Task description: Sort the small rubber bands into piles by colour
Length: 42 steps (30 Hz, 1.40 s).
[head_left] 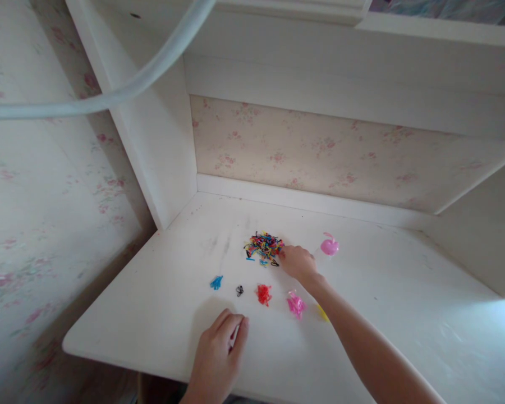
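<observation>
A mixed pile of small elastic bands (262,247) in several colours lies on the white desk. My right hand (297,262) reaches to the pile's right edge, fingers closed together; any band between the fingertips is hidden. Nearer to me are small separate heaps: blue bands (216,282), black bands (239,290), red bands (264,294) and pink bands (295,304). My right forearm partly covers some yellow bands (323,313). Just below the black heap, my left hand (221,348) rests on the desk, fingers curled and thumb against them; its inside is hidden.
A pink rounded object (330,247) with a clear part stands just beyond my right hand. White panels (143,129) and an overhead shelf (340,73) enclose the desk (151,314). A thick white tube (151,78) curves across the upper left.
</observation>
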{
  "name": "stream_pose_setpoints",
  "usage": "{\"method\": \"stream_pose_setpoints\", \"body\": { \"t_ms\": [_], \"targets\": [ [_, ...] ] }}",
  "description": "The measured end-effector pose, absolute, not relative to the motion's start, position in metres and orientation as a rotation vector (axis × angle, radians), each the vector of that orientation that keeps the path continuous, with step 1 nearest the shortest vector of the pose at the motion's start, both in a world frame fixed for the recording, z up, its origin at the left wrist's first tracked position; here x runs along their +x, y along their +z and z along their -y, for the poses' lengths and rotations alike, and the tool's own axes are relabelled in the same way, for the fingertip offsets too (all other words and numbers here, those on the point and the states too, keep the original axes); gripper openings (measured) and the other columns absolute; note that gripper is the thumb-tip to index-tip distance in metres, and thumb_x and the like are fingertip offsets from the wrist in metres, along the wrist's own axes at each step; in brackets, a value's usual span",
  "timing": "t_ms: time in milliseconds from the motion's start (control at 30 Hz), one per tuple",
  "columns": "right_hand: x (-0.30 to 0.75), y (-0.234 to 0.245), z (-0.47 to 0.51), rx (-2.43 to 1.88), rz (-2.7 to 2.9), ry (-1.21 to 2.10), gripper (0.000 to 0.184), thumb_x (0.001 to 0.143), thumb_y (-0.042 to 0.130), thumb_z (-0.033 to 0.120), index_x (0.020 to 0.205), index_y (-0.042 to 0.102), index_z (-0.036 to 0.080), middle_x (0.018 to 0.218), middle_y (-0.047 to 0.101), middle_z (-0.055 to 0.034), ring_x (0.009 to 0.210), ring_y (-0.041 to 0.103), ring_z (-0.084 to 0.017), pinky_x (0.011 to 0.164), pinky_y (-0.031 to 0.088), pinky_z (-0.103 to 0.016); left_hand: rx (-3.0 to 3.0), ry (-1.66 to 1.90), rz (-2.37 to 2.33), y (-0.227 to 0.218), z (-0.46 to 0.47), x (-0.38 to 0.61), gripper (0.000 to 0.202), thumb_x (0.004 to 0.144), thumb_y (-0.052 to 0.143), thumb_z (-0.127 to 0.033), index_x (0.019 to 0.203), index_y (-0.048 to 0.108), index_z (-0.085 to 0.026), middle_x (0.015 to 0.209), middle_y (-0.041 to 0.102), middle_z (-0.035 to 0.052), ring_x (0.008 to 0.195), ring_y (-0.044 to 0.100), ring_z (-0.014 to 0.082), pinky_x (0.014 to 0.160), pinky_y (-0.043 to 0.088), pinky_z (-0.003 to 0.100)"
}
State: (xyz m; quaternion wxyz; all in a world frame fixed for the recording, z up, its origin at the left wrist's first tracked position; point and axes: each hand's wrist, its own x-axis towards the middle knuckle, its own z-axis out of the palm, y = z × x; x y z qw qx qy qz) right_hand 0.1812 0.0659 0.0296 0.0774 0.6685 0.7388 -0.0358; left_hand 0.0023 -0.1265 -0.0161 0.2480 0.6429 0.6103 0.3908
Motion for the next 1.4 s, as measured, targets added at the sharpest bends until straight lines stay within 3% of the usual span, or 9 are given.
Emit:
{"method": "stream_pose_setpoints", "body": {
  "t_ms": [267,667,1133,1400],
  "targets": [
    [0.171,0.034,-0.073,1.940,-2.230,-0.084,0.032,0.083,0.046,0.023,0.104,0.068,0.014,0.101,0.068,-0.0191,0.094,0.066,-0.031,0.075,0.051,-0.039,1.778,1.040,-1.668,-0.013,0.126,0.002,0.030,0.095,0.041,-0.034,0.074,0.057,-0.020,0.068,0.051,-0.0007,0.059,0.049,0.0098,0.055,0.035,0.021],
    [0.181,0.033,-0.071,1.946,-2.243,-0.160,0.034,0.090,0.038,0.033,0.109,0.064,0.023,0.101,0.068,-0.0128,0.092,0.066,-0.027,0.072,0.051,-0.036,1.837,1.036,-1.677,-0.009,0.127,0.002,0.029,0.095,0.042,-0.031,0.074,0.058,-0.020,0.066,0.052,-0.0002,0.059,0.051,0.0101,0.054,0.038,0.019],
    [0.177,0.024,-0.066,1.972,-2.319,-0.165,0.033,0.090,0.039,0.030,0.108,0.064,0.017,0.097,0.068,-0.0171,0.092,0.065,-0.031,0.075,0.049,-0.042,1.830,1.046,-1.669,-0.012,0.126,0.003,0.027,0.095,0.042,-0.031,0.077,0.060,-0.020,0.069,0.055,0.0003,0.060,0.051,0.0100,0.054,0.038,0.019],
    [0.184,0.029,-0.070,2.198,-2.388,-0.338,0.037,0.091,0.036,0.036,0.102,0.068,0.022,0.094,0.070,-0.0111,0.088,0.065,-0.024,0.073,0.046,-0.031,1.838,1.024,-1.678,-0.010,0.128,0.002,0.028,0.095,0.042,-0.031,0.076,0.059,-0.020,0.067,0.053,0.0004,0.061,0.051,0.0107,0.055,0.038,0.019]
  ]
}}
